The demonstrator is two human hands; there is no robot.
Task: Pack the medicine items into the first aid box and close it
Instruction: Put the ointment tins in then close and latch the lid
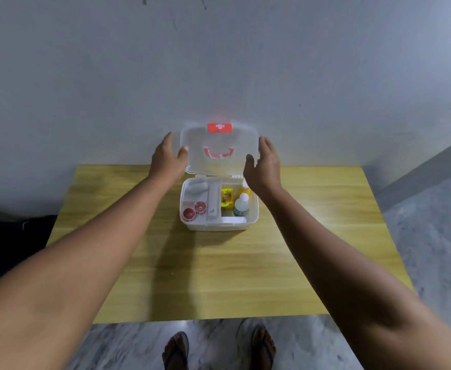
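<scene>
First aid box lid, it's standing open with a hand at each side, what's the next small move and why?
Probably tip the lid forward and down onto the box. It stands upright on its hinge, the left hand and right hand flank its side edges, and the bottle, yellow packet and red round containers already sit inside.

1. I see the first aid box [253, 217] is white plastic, its lid [219, 140] translucent and smooth.
2. My worktop [219, 268] looks like pale wood-grain, faintly glossy.
3. The floor [432, 236] looks like mottled grey stone.
</scene>
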